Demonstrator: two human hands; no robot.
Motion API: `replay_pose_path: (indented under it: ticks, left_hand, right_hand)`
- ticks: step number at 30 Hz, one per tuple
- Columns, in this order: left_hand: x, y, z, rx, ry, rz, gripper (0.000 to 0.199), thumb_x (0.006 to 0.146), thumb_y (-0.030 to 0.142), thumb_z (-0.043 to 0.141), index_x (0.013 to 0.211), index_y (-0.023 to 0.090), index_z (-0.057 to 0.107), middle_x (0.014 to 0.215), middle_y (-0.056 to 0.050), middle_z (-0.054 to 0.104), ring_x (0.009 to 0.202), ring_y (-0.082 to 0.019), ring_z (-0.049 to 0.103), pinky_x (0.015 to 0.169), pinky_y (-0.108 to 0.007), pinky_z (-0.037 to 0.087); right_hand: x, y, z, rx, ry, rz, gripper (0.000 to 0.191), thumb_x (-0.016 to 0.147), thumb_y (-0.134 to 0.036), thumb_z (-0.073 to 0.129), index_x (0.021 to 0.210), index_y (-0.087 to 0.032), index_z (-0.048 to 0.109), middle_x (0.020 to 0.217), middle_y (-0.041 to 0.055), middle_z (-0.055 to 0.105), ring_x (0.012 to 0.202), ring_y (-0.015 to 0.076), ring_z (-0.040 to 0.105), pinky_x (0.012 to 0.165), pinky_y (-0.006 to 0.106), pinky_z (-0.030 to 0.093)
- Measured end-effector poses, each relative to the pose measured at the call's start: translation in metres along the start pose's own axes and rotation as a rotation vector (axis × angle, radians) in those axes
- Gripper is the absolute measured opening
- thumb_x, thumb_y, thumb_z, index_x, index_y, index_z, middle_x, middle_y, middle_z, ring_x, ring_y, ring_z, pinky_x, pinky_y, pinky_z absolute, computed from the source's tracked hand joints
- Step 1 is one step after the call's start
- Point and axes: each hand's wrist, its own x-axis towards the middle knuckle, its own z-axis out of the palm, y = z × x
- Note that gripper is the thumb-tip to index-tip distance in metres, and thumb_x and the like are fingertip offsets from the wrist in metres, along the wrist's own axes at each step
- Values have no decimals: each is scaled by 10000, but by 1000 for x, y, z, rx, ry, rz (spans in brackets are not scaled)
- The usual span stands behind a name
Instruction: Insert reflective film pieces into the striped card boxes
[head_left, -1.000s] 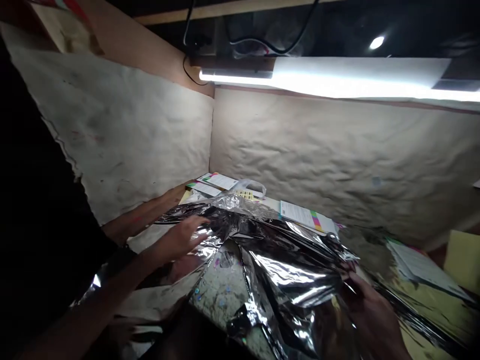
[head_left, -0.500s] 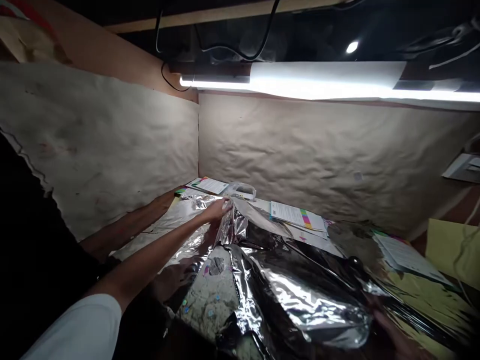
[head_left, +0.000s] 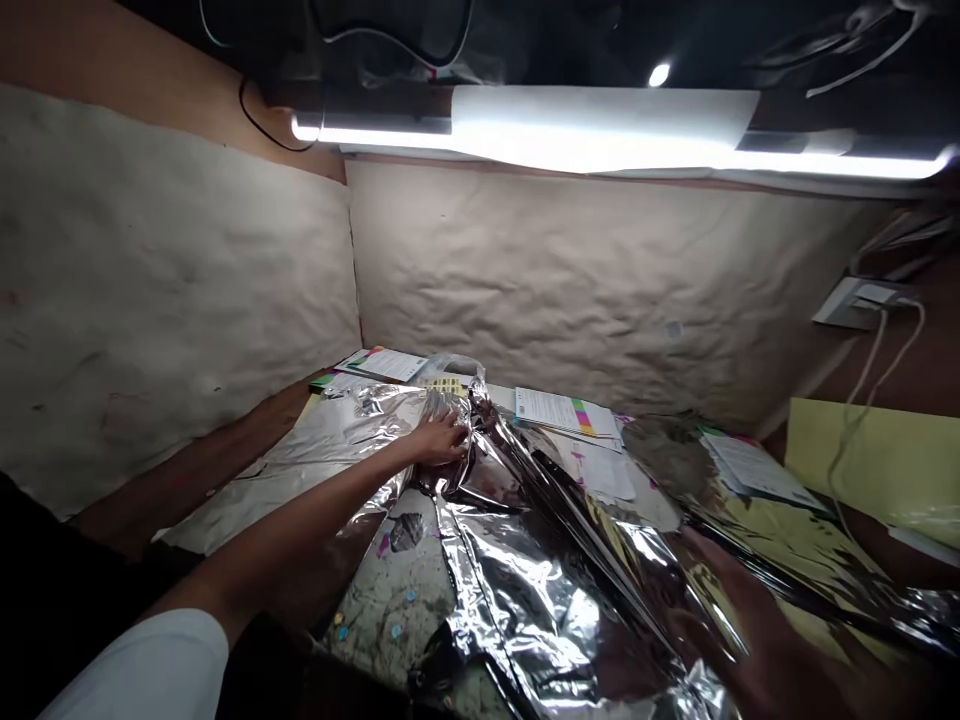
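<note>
A large, shiny silver foil sheet (head_left: 525, 570) lies crumpled and folded across the worktop. My left hand (head_left: 439, 440) is closed on its far part, the fingers bunched over the shiny film. My right hand (head_left: 739, 600) is at the sheet's right side, dim and smeared by motion. Its fingers cannot be made out clearly. To the left of my left forearm more silver film (head_left: 330, 440) is spread. A clear plastic piece (head_left: 457, 368) and a yellow sticker sheet (head_left: 444, 385) sit just beyond my left hand.
Printed sheets with coloured edges (head_left: 555, 410) lie along the back, with more papers (head_left: 386, 363) in the left corner. Another stack (head_left: 757, 465) and yellow card (head_left: 870, 460) are at the right. A socket with white cables (head_left: 862, 300) is on the right wall. A tube light (head_left: 600, 140) hangs above.
My left hand has come down with the raised foil, which now lies lower. The foil's right part has shifted and its folds differ. My view has turned slightly right.
</note>
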Motion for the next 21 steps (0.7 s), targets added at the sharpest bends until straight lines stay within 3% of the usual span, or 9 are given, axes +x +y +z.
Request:
replay_pose_path:
  ticks: [2, 5, 8, 11, 13, 16, 19, 21]
  left_hand:
    - [0, 3, 2, 9, -2, 21, 668, 930, 608, 382, 1495, 253, 353, 1576, -150, 296, 1443, -365, 255, 1131, -565, 195]
    - [-3, 5, 6, 22, -25, 52, 681, 917, 661, 366, 1505, 319, 326, 1582, -113, 299, 1439, -353, 280, 1123, -524, 248]
    - [-6, 2, 9, 28, -29, 64, 688, 916, 682, 348, 1505, 325, 334, 1595, -114, 264, 1449, -363, 255, 1135, -521, 227]
    - [-7, -2, 9, 15, -21, 56, 696, 911, 686, 367, 1508, 329, 326, 1598, -108, 259, 1453, -368, 240, 1139, -525, 223]
    - [-9, -2, 7, 2, 5, 48, 693, 916, 656, 402, 1515, 321, 308, 1611, -108, 219, 1461, -379, 207, 1132, -540, 233]
    - [-18, 9, 2, -17, 104, 53, 667, 962, 538, 403, 1531, 216, 271, 1622, -150, 145, 1476, -370, 145, 1148, -529, 211]
    - [-39, 37, -1, -76, 258, 196, 587, 983, 498, 373, 1487, 198, 353, 1584, -138, 266, 1438, -299, 282, 1156, -459, 247]
    - [-57, 62, 3, -146, 213, 359, 582, 964, 516, 426, 1473, 239, 384, 1570, -119, 308, 1389, -285, 377, 1118, -422, 333]
  right_hand:
    - [21, -11, 18, -53, -175, -80, 761, 754, -590, 621, 1425, -269, 459, 1430, 99, 520, 1333, 358, 450, 1121, 534, 335]
    - [51, -4, 43, 17, -377, 82, 701, 733, -529, 649, 1333, -177, 559, 1114, 118, 711, 1070, 346, 644, 946, 485, 481]
    - [62, 20, 48, 91, -478, 177, 510, 726, -460, 674, 1150, -178, 684, 845, 58, 737, 814, 290, 687, 756, 384, 521]
    - [49, 38, 41, -118, -403, 135, 555, 737, -459, 676, 1239, -223, 645, 927, 64, 727, 831, 283, 670, 744, 378, 505]
    - [33, 42, 32, -256, -355, 34, 599, 772, -435, 643, 1339, -259, 565, 1106, 89, 691, 961, 301, 649, 805, 408, 502]
    - [11, 45, 12, -259, -257, -66, 555, 797, -373, 620, 1340, -277, 556, 1319, 97, 584, 1202, 314, 542, 964, 445, 458]
    - [-3, 52, -11, -72, -137, 201, 477, 798, -419, 629, 1225, -206, 615, 1187, 125, 638, 1043, 285, 629, 870, 417, 518]
    - [-6, 57, -23, 142, -156, 464, 453, 804, -484, 621, 1119, -159, 632, 988, 111, 683, 795, 231, 671, 684, 358, 546]
